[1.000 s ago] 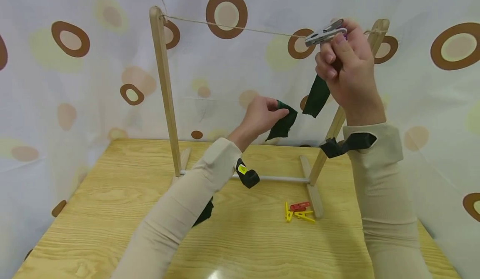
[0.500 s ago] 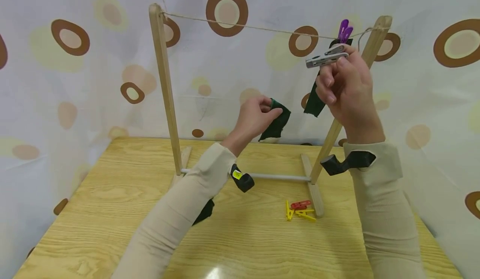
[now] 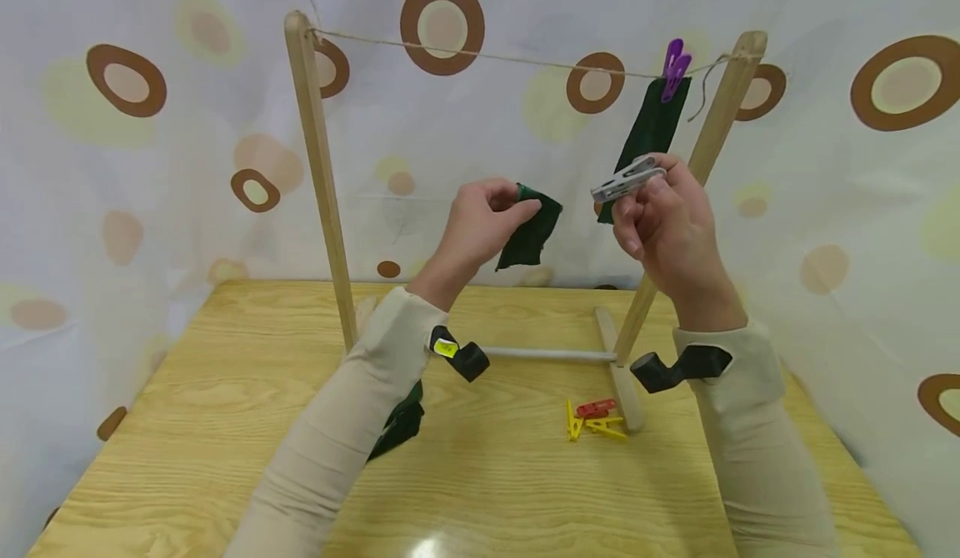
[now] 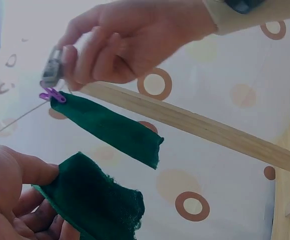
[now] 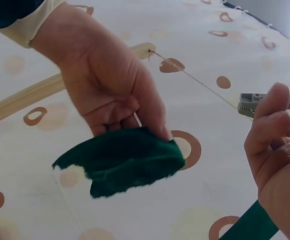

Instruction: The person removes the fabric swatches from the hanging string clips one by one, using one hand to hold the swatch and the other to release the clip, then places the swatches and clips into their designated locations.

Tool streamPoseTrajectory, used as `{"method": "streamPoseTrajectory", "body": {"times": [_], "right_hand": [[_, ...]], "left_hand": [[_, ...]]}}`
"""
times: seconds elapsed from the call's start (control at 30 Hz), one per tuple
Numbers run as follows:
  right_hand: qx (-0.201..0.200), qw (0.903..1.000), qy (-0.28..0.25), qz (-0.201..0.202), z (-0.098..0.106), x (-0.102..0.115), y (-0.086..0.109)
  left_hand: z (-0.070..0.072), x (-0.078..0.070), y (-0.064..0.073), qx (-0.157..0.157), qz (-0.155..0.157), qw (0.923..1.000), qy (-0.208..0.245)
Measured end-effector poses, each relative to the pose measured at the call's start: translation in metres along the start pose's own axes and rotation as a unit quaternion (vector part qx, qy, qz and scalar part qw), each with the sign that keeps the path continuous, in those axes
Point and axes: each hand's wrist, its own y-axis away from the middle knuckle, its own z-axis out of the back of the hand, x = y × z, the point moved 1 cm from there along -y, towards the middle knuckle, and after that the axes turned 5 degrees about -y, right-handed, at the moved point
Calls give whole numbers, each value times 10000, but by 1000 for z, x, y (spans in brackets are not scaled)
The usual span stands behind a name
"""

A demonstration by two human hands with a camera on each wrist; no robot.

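Note:
My left hand (image 3: 480, 225) pinches a small dark green cloth (image 3: 531, 229) by its upper edge, and the cloth hangs free below the string. To its right, my right hand (image 3: 671, 225) holds a grey clothespin (image 3: 628, 178) between thumb and finger, its tip pointing left. Behind that hand, another green cloth strip (image 3: 649, 129) hangs from the string (image 3: 480, 56), fixed by a purple clothespin (image 3: 675, 72). In the left wrist view the held cloth (image 4: 97, 195) has a ragged edge. From the right wrist view, the grey clothespin (image 5: 250, 102) sits clear of both cloths.
The string runs between a left wooden post (image 3: 318, 166) and a right wooden post (image 3: 723, 129), joined low down by a pale rod (image 3: 551, 355). Red (image 3: 596, 408) and yellow clothespins (image 3: 605, 428) lie by the right foot. More green cloth (image 3: 401, 425) lies partly behind my left forearm.
My right hand has come down from the string with the grey clothespin, uncovering the purple clothespin and the hanging strip. My left hand has drifted left with its cloth.

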Motion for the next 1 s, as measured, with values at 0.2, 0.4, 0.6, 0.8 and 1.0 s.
{"method": "streamPoseTrajectory", "body": {"times": [0.2,0.4,0.6,0.8,1.0], "right_hand": [[171,9998,111,8,2,-9,12],[378,9968,702,20,8,-15,28],[506,9945,883,-254,13,-19,47],[641,9949,671,-398,13,-25,64],[826,9937,543,-528,16,-33,82]], "left_hand": [[3,1,5,83,-136,9998,97],[3,5,14,165,-49,9998,42],[5,16,27,221,8,9998,26],[17,30,42,43,52,9995,314],[25,47,58,-42,256,9982,545]]}}
